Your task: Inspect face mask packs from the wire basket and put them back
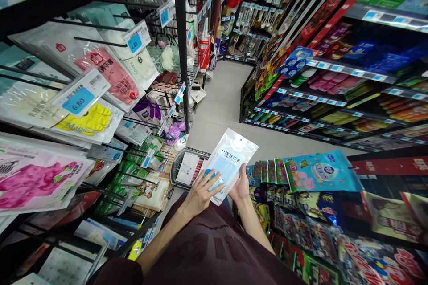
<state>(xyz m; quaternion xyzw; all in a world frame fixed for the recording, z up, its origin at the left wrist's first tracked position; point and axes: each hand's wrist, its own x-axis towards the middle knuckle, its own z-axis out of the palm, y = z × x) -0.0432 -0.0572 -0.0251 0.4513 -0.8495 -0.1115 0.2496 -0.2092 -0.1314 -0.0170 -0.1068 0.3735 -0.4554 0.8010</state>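
A clear-and-white pack of disposable face masks (230,156), pale blue masks showing through it, is held upright but tilted in front of my body. My left hand (200,193) lies across its lower left front with the fingers spread; its thumb is not visible. At the pack's lower right edge, my right hand (240,185) grips it, its fingers mostly hidden behind. Just beyond my left hand is a dark shopping basket (173,170). Inside the basket lies a white packet (187,168) beside reddish striped goods.
On the left, hanging racks carry packaged gloves (88,118) with price tags (78,100) jutting out. Shelves of boxed goods (334,67) stand on the right. A blue wipes-like packet (321,171) hangs close to my right arm. The grey floor aisle (220,93) runs ahead between the racks.
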